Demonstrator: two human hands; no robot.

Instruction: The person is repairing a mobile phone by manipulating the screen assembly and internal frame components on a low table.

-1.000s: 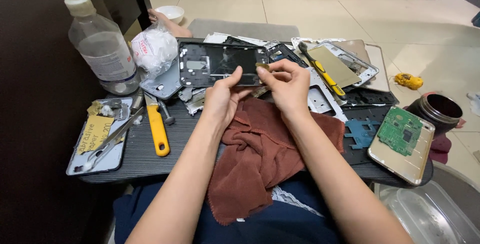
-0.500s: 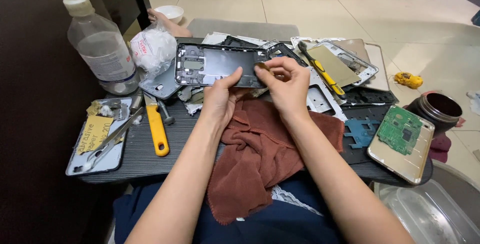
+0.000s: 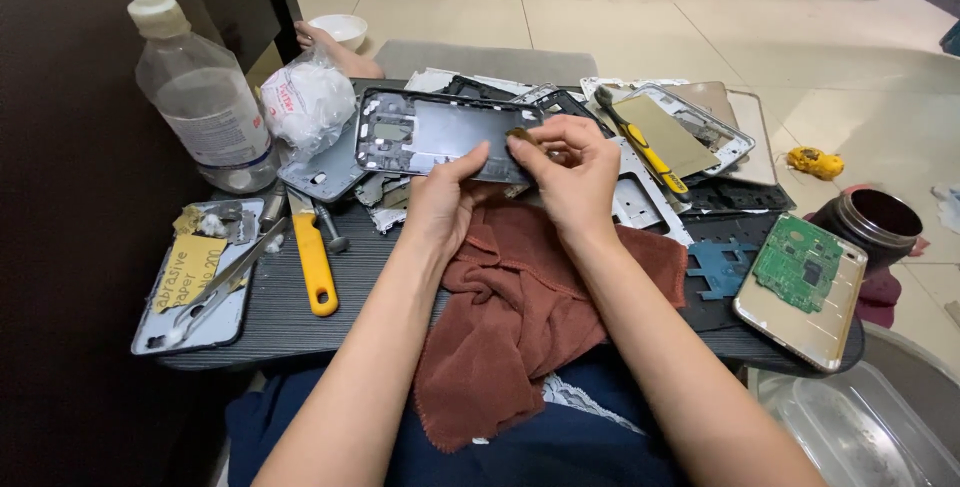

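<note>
Head view: dark grey rectangular phone frame panel [image 3: 440, 135], held above the dark slatted table [image 3: 300, 332], its lower edge gripped by the left hand [image 3: 447, 202]; the right hand [image 3: 570, 172] pinches a small dark piece at its right end. Beneath both: rust-brown cloth [image 3: 520, 317]; left of it, yellow-handled screwdriver [image 3: 312, 257] and clear plastic bottle [image 3: 200, 97]; at right, green circuit board [image 3: 803, 264].

Dark rectangular phone frame [image 3: 440, 135]: matt grey, metal-looking.
Rust-brown cloth [image 3: 520, 317]: soft, napped, matt.
Clear plastic bottle [image 3: 205, 97]: glossy, see-through.
Black bench [image 3: 370, 277]: matt, finely ribbed.
Yellow-handled tool [image 3: 314, 262]: smooth plastic grip.
Green circuit board [image 3: 797, 263]: matt.
Pale floor tiles [image 3: 640, 17]: polished, reflective.
</note>
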